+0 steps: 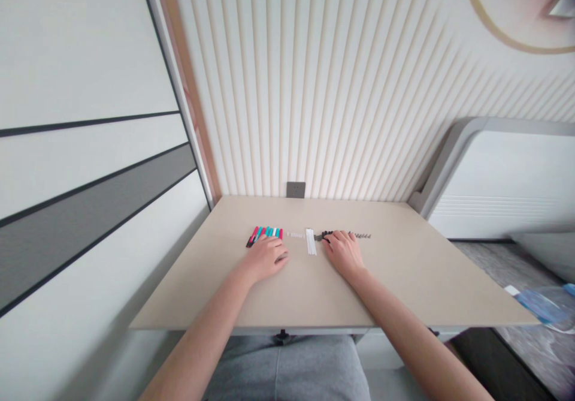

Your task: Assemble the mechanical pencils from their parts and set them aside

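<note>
My left hand (266,257) rests on the beige table, its fingers curved over the lower ends of a row of red, teal and white pens or tubes (269,232). Whether it grips one is hidden. My right hand (343,250) lies over a row of small dark pieces (363,235), with its fingertips on or beside them. Between the hands are several white strips (311,241) side by side. Left of the strips sits a row of tiny pale pieces (295,235). A round grey piece (318,237) touches the area between strips and right hand.
The beige table (296,299) meets a ribbed wall with a dark socket (296,189). A white panelled cabinet (90,209) stands at the left. On the right are a bed's headboard (507,179) and a clear blue plastic item (543,306).
</note>
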Motion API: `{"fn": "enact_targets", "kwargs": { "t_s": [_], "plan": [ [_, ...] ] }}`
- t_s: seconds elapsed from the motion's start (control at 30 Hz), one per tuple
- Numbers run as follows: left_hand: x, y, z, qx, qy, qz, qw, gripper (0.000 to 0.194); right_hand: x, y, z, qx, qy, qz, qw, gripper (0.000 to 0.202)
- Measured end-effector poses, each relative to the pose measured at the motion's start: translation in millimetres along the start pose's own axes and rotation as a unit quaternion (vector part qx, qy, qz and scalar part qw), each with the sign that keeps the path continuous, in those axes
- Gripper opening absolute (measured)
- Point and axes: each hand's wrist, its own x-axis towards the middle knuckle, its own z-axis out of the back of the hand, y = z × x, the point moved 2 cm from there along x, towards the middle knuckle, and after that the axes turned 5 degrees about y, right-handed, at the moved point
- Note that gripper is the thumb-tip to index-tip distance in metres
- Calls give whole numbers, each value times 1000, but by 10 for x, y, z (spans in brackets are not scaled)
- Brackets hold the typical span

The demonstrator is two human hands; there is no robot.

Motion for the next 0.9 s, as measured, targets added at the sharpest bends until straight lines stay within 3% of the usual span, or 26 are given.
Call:
{"fn": "enact_targets", "kwargs": {
  "t_s": [0.23, 0.53, 0.63, 0.8, 0.9],
  "plan": [
    [-69, 55, 87, -25, -2, 9, 1000, 7, -25, -4, 16, 12, -16, 6, 1000, 25],
    [-27, 112, -50, -7, 32, -2, 999, 15, -47, 37, 58, 34, -33, 42, 998, 27],
    [23, 45, -68, 1, 26, -8, 1000, 18, -54, 116, 99, 59, -31, 98, 993, 28],
    [108, -139, -101, -56, 0, -27, 998, 15, -76, 322, 173, 102, -6, 251, 963, 29],
    [150, -209, -144, -96, -15, -20, 995, 14, -75, 381, 177, 117, 8, 294, 949, 29]
  ]
}}
